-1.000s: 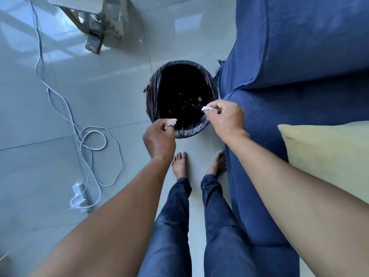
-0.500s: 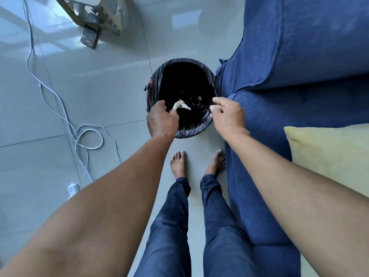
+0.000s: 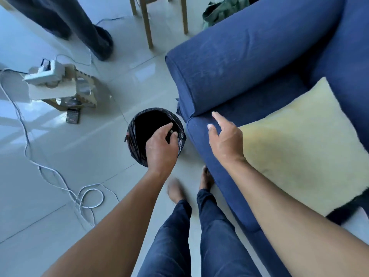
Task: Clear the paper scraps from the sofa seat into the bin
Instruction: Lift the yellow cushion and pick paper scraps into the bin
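Left hand (image 3: 161, 148) over the near rim of the bin (image 3: 135, 136), fingers loosely curled and spread downward into the opening, nothing seen in it. Bin is round, lined with a black bag, standing on the tiled floor (image 3: 60, 156) just beside the sofa's front corner. Inside of bin is dark; can't tell if scraps lie in it. Right hand (image 3: 225, 142) hovers above the front edge of the sofa seat (image 3: 201, 132), palm down, fingers spread wide, empty. No paper scraps visible on the bit of seat that shows. Yellow cushion (image 3: 299, 148) lies on the seat just right of the right hand, under the forearm. Blue armrest (image 3: 249, 62) beyond the hand. Person's bare feet on the floor between bin and sofa. White cable (image 3: 26, 136) trails over the floor well left of the bin. Another person's dark trouser leg (image 3: 87, 27) at top left.
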A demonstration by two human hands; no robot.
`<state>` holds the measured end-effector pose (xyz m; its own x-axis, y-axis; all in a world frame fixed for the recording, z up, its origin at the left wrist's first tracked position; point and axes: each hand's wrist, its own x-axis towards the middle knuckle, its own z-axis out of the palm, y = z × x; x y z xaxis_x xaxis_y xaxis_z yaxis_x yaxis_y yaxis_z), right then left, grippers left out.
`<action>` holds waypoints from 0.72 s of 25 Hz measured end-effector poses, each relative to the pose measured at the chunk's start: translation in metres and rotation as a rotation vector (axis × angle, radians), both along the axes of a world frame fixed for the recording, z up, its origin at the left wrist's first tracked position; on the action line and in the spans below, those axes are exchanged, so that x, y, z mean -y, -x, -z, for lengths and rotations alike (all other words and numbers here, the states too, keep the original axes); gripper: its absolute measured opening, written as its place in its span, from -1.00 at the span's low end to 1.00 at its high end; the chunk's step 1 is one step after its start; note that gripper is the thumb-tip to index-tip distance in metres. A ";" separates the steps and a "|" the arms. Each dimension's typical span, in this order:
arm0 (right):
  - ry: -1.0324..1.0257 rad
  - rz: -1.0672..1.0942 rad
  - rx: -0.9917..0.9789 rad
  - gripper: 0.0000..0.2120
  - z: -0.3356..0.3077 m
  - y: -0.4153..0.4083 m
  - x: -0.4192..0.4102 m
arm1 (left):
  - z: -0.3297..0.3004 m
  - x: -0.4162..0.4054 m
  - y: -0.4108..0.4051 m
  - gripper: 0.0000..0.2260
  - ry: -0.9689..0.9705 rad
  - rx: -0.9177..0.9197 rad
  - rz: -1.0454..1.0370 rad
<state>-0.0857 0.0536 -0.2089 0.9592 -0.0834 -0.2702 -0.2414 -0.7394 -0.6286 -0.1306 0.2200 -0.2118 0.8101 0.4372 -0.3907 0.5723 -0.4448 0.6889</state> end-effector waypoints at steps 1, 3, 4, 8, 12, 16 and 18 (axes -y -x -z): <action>-0.001 0.048 0.017 -0.60 -0.011 0.002 0.016 | -0.013 0.011 -0.009 -0.69 -0.027 0.028 0.091; 0.010 0.136 0.042 -0.60 -0.028 0.010 0.051 | -0.033 0.036 -0.026 -0.69 -0.068 0.071 0.260; 0.025 0.170 0.053 -0.60 -0.036 0.015 0.070 | -0.042 0.052 -0.035 -0.69 -0.073 0.085 0.334; 0.053 0.369 0.083 -0.58 -0.055 0.040 0.145 | -0.061 0.124 -0.053 -0.70 -0.047 0.126 0.551; 0.051 0.550 0.072 -0.57 -0.054 0.067 0.212 | -0.061 0.203 -0.063 -0.70 -0.012 0.116 0.729; 0.079 0.655 0.002 -0.54 -0.048 0.082 0.273 | -0.052 0.277 -0.073 -0.70 -0.037 0.103 0.884; 0.079 0.696 -0.053 -0.51 -0.048 0.091 0.300 | -0.053 0.311 -0.078 -0.70 -0.051 0.087 0.953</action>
